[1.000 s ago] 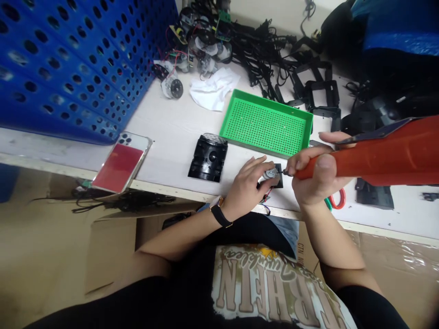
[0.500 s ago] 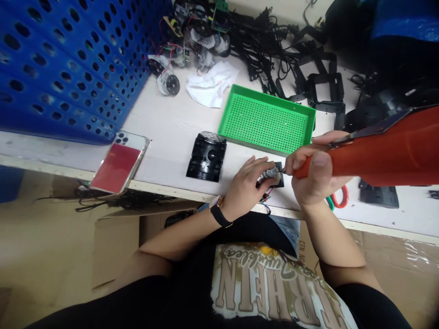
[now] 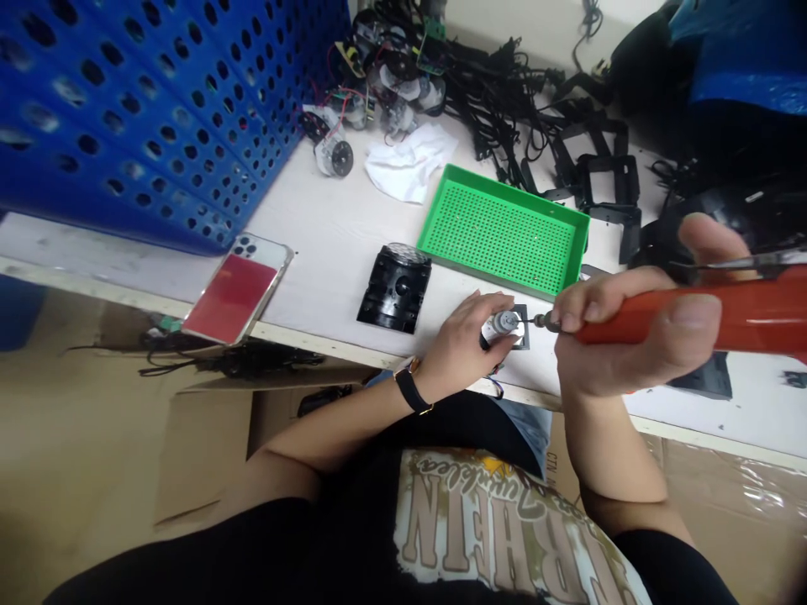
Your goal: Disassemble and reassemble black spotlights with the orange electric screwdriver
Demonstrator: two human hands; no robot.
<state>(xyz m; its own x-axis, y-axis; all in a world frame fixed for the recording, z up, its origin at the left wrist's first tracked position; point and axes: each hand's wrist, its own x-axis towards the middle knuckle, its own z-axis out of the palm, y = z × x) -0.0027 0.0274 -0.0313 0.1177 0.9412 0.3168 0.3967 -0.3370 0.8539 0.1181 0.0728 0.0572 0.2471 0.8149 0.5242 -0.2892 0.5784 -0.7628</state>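
My left hand (image 3: 463, 344) is closed around a small silver motor (image 3: 503, 323) that sits on a black square bracket (image 3: 523, 329) near the table's front edge. A black watch is on that wrist. My right hand (image 3: 621, 336) grips an orange electric screwdriver (image 3: 712, 315) held nearly level, and its metal tip (image 3: 540, 321) sits just right of the motor's end. My right index finger rests along the tool's front.
A black plastic housing (image 3: 396, 290) lies left of my hands. Behind it is a green perforated tray (image 3: 504, 231). A phone with a red case (image 3: 240, 288) lies at the table edge. A blue perforated crate (image 3: 151, 109) stands at left. Cables, motors and black brackets (image 3: 598, 181) fill the back.
The screwdriver has dropped to a flatter angle and its tip has drawn slightly back to the right of the motor. My left hand stays on the motor. The view shifted a little.
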